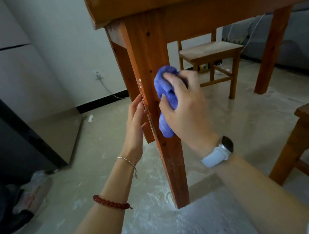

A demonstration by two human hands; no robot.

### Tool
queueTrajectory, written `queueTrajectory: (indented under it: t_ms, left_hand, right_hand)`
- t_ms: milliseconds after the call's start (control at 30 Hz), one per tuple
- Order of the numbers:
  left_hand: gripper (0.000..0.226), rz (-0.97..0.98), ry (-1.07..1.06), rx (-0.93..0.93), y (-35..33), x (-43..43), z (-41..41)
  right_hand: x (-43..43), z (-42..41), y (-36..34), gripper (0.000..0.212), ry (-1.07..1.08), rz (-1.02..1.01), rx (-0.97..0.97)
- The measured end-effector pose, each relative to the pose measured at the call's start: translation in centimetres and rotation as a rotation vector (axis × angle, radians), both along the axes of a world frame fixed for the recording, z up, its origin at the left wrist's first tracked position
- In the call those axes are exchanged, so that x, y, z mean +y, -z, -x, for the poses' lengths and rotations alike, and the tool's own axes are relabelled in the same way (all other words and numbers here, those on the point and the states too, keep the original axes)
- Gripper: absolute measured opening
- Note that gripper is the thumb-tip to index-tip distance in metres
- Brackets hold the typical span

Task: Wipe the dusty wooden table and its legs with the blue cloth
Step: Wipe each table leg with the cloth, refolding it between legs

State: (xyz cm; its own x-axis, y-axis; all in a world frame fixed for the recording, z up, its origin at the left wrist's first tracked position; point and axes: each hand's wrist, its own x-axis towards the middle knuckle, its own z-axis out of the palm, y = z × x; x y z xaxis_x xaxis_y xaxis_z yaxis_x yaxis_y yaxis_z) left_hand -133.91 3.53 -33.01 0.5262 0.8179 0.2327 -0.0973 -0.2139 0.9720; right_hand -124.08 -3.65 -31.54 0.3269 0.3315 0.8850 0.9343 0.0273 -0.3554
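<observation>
White dust streaked the floor [154, 223] around the near bench leg [147, 51]. There the right grip [185, 106] clutched the bunched blue cloth [165, 91] against the leg's right face, and the left grip [135, 121], fingers straight, touched its left edge. Farther off, a wooden stool [211, 50] stood beyond the bench [163, 1], whose top was cut off above.

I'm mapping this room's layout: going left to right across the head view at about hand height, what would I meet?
Wall socket → left hand → blue cloth → wooden stool → far table leg.
</observation>
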Motion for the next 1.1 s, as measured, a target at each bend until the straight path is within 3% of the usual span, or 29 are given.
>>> queueTrajectory:
  t_ms: [167, 433, 567, 700, 833, 900, 1033, 1100]
  left_hand:
    - [0.030, -0.040, 0.022, 0.024, 0.0, -0.2, -0.1]
    - [0.035, -0.010, 0.016, -0.036, 0.5, 0.0, -0.3]
    - [0.039, -0.033, 0.031, -0.030, 0.8, 0.3, -0.4]
    - [0.047, -0.077, 0.051, -0.004, 1.3, 1.0, -0.1]
    - [0.038, -0.093, 0.044, 0.007, 3.3, 0.9, 0.3]
    - [0.038, -0.066, 0.011, 0.048, 5.4, 0.7, 0.6]
    - [0.033, 0.010, 0.007, 0.111, 8.5, 0.1, 1.1]
    - [0.030, 0.012, 0.023, 0.123, 9.2, -0.1, 1.2]
  right_hand:
    - [-1.4, 0.7, 6.6, 0.042, -0.011, 0.203, 0.063]
    - [0.6, 0.9, -0.1, 0.038, 0.041, -0.055, 0.064]
    - [1.4, 1.2, 4.9, 0.037, -0.003, -0.085, -0.045]
    - [-0.3, 0.7, 19.0, 0.037, -0.062, 0.218, -0.141]
    - [-3.5, -1.1, 27.9, 0.035, -0.201, 0.656, -0.025]
    - [-4.0, -1.2, 26.8, 0.037, -0.198, 0.567, -0.008]
    - [-2.6, 0.6, 18.1, 0.043, -0.191, 0.086, -0.057]
    - [-1.3, 1.2, 16.7, 0.044, -0.155, -0.014, -0.056]
